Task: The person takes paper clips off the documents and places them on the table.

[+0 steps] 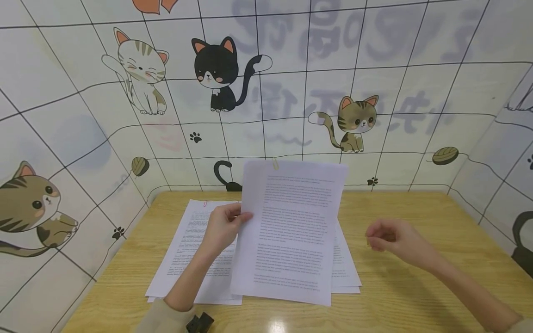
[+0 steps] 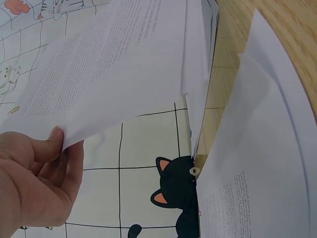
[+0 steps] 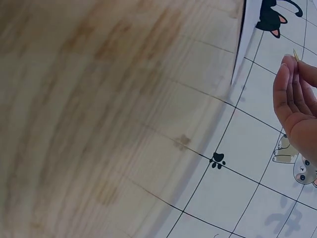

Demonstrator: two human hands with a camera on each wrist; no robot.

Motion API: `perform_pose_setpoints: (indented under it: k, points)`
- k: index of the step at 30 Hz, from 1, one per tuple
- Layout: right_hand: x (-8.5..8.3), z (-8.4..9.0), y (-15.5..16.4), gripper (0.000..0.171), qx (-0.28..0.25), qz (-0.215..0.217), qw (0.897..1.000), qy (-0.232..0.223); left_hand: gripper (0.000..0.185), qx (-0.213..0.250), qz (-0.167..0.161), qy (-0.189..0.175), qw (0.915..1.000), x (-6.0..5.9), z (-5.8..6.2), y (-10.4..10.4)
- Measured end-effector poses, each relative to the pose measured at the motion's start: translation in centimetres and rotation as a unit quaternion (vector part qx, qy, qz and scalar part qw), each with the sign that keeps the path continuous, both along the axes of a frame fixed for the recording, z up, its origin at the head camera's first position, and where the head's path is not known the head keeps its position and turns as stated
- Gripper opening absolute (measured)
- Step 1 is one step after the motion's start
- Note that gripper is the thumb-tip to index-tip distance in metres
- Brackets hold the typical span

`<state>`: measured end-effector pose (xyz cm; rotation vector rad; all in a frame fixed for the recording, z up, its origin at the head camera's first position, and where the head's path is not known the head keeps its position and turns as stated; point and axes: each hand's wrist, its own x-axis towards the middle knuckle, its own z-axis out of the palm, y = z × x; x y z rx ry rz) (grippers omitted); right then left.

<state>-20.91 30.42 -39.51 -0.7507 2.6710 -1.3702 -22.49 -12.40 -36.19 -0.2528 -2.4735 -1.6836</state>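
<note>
My left hand (image 1: 238, 218) pinches the left edge of a printed sheaf of pages (image 1: 291, 231) and holds it upright over the wooden table (image 1: 416, 296). A gold paper clip (image 1: 275, 163) sits on the sheaf's top edge. In the left wrist view, the thumb of my left hand (image 2: 54, 141) presses on the sheaf (image 2: 109, 64). My right hand (image 1: 371, 240) hovers to the right of the papers with curled fingers. It pinches a thin gold piece (image 3: 295, 53), seemingly another paper clip.
A stack of printed pages (image 1: 191, 249) with a red clip (image 1: 205, 203) lies flat at the left. More sheets (image 1: 345, 268) lie under the held sheaf. Cat-patterned screens (image 1: 291, 92) wall in the table on three sides. A small black object (image 1: 200, 322) sits at the near edge.
</note>
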Motion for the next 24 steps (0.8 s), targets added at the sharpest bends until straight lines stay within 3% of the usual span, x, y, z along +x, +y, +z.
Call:
perform_pose_setpoints:
  k: [15, 24]
  points:
    - [0.0, -2.5, 0.3, 0.006, 0.001, 0.082, 0.996, -0.036, 0.019, 0.006, -0.005, -0.001, 1.0, -0.2, -0.2, 0.1]
    - [0.1, -3.5, -0.1, 0.005, 0.0, 0.084, 0.993, -0.079, 0.019, 0.005, -0.006, -0.003, 1.0, -0.2, -0.2, 0.1]
